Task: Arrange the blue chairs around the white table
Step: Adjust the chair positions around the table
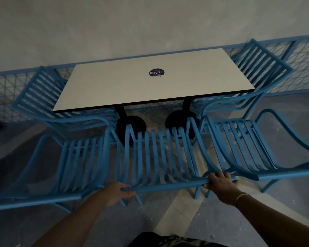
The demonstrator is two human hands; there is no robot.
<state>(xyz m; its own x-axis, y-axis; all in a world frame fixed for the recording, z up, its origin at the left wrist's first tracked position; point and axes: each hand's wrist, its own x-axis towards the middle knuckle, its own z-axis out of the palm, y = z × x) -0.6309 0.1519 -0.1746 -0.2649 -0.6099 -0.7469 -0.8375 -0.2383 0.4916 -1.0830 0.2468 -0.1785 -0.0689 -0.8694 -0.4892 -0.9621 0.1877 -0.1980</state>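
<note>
Left hand (120, 192) grips the left end of the top rail (168, 186) of the middle blue chair (159, 154), fingers curled round it. Right hand (221, 182) grips the right end of the same rail, fingers wrapped over it; a thin bracelet (241, 196) sits on that wrist. The middle blue chair faces the near long side of the white table (150, 91), close between the near-left chair (75, 163) and the near-right chair (243, 145). The far-left chair (41, 93) and the far-right chair (260, 63) stand at the table's short ends. A round sticker (156, 72) lies on the tabletop. A blue mesh fence (301, 65) runs behind.
</note>
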